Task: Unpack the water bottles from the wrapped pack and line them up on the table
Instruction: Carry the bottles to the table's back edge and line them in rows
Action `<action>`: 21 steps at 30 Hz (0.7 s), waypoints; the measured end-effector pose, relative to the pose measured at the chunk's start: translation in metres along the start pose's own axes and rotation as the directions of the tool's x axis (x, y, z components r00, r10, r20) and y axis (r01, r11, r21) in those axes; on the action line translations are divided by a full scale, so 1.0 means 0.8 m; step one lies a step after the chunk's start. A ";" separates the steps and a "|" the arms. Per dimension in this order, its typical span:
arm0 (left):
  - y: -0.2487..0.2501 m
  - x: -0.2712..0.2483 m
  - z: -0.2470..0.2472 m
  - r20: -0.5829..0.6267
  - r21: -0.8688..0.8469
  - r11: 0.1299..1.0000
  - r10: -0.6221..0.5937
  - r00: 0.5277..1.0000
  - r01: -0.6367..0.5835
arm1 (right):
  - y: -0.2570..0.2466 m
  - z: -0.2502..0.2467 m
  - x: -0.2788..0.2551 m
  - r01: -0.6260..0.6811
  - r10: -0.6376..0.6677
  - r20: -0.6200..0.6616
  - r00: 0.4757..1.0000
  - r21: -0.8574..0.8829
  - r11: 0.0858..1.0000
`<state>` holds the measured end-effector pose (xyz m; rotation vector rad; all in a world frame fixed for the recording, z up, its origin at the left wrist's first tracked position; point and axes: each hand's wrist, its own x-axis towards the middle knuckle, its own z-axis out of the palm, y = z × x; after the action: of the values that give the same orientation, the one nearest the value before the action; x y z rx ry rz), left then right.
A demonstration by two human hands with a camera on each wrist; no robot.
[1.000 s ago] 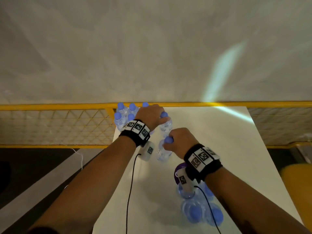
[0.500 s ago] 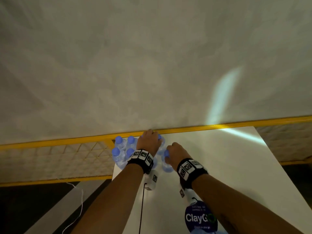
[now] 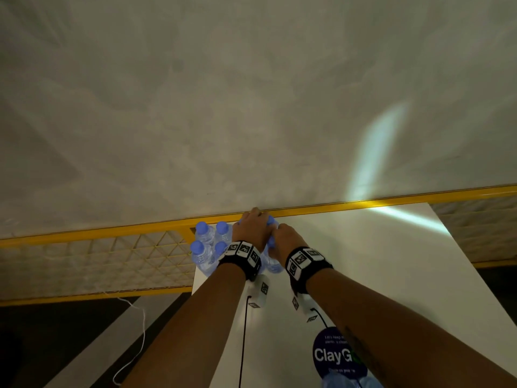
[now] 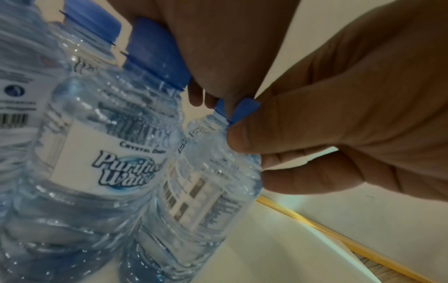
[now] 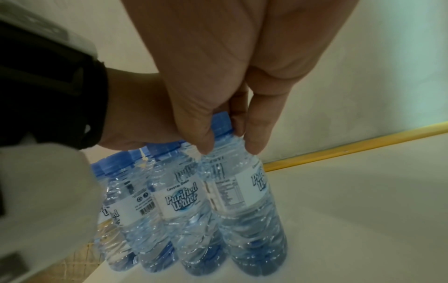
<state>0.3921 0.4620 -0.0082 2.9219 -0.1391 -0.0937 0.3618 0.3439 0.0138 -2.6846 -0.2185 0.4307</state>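
Small full purified-water bottles [image 5: 244, 201] stand clustered at bench [image 3: 377, 275] far-left corner, right hand [image 5: 232, 80] grip pinching one blue cap and neck, left hand [image 4: 339, 114] grip clamped on neighbour's cap; thin ribbed walls likely dent and slip, so hold the stiff neck.
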 end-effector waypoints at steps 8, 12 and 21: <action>-0.006 -0.031 -0.023 -0.099 -0.032 0.998 0.043 0.994 -0.047 | 0.028 -0.017 -0.066 0.027 -0.026 -0.021 0.999 0.029 0.999; 0.023 -0.112 -0.037 -0.167 -0.233 0.942 0.205 0.964 -0.241 | 0.063 -0.023 -0.159 0.073 -0.073 -0.001 0.997 0.103 0.992; 0.127 -0.327 0.000 0.225 -0.379 0.821 0.529 0.818 -0.427 | 0.091 -0.022 -0.375 0.076 -0.064 0.256 0.965 -0.040 0.996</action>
<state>0.1235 0.3898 0.0277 2.4387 -0.8381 -0.4637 0.0920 0.2073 0.0778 -2.6543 -0.4020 0.7576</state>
